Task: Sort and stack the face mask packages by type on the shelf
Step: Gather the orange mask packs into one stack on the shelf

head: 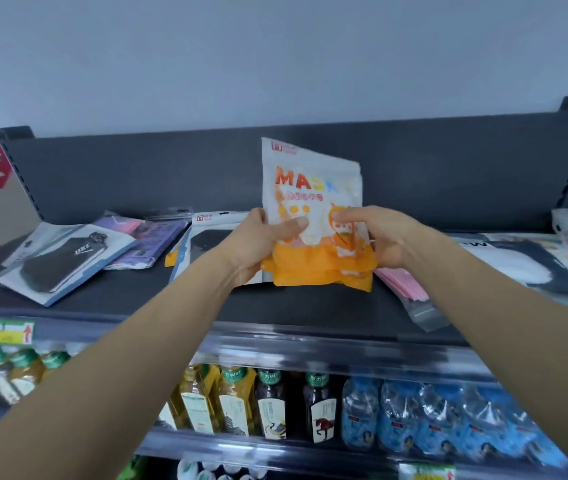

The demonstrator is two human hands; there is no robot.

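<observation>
Pinching thumbs-in-front, the left hand (259,241) and right hand (381,241) hold the orange-and-white mask packets (310,188) upright by their lower sides above the middle of the shelf (171,299), and they look light, floppy and slick, so a low two-sided grip seems safest.

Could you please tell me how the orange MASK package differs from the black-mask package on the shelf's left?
The orange MASK package is upright, held by the left hand and right hand; the black-mask package lies flat, untouched. The orange MASK package is white-topped; the black-mask package is blue-edged. Both are mask packs.
</observation>
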